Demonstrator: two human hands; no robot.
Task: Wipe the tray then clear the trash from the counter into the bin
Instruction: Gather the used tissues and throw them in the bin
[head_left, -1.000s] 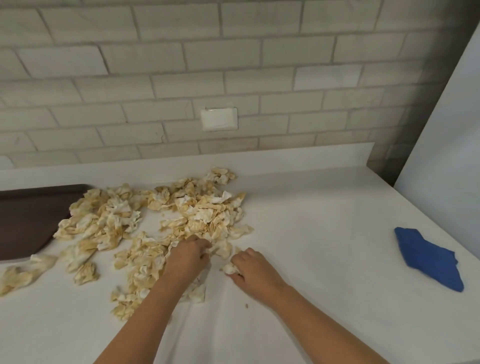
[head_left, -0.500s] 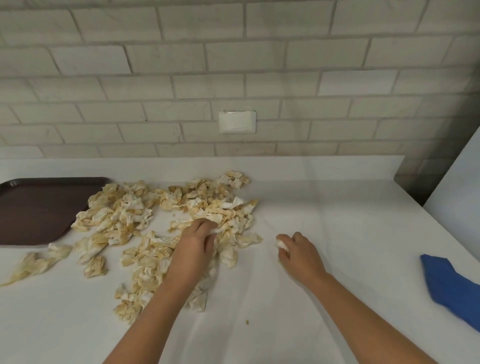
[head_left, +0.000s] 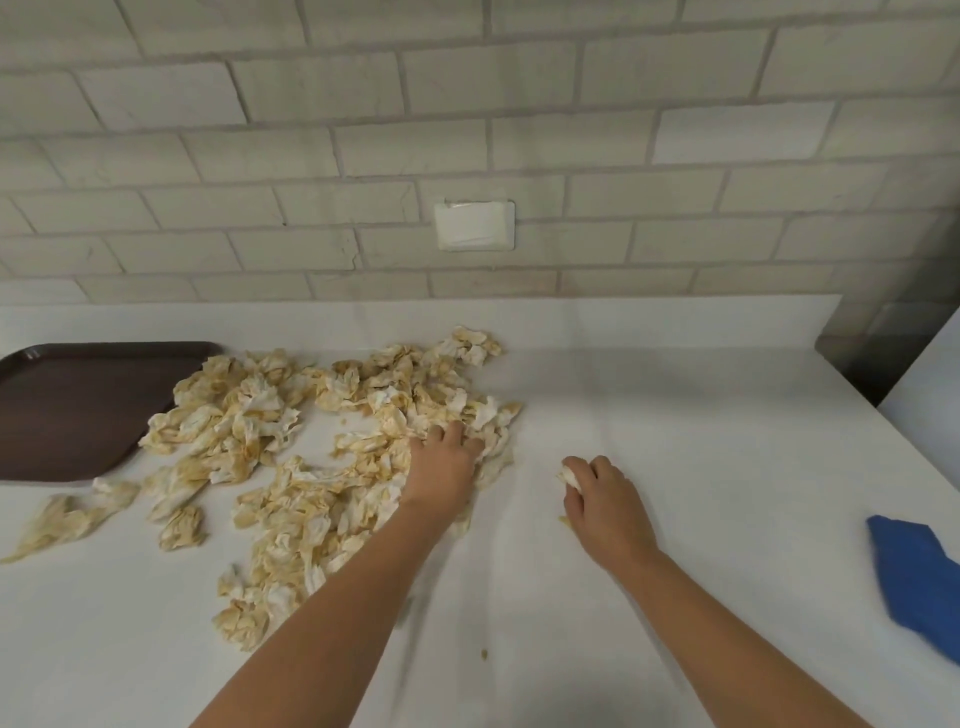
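A wide heap of crumpled, yellow-stained paper scraps (head_left: 291, 447) covers the white counter (head_left: 675, 467) left of centre. My left hand (head_left: 441, 462) lies on the heap's right part, its fingers spread over the scraps. My right hand (head_left: 602, 499) rests on the bare counter to the right, fingers curled round a small paper scrap (head_left: 569, 477). A dark brown tray (head_left: 67, 410) sits at the far left, with scraps overlapping its right corner. A blue cloth (head_left: 919, 577) lies at the counter's right edge. No bin is in view.
A brick wall with a white wall plate (head_left: 474, 226) rises behind the counter's low upstand. A white panel (head_left: 930, 384) stands at the far right. Loose scraps (head_left: 67, 514) and a small crumb (head_left: 484, 653) lie apart from the heap.
My right hand has moved right, away from the heap, still holding a small scrap. My left hand has slid further up onto the heap. The view has shifted left.
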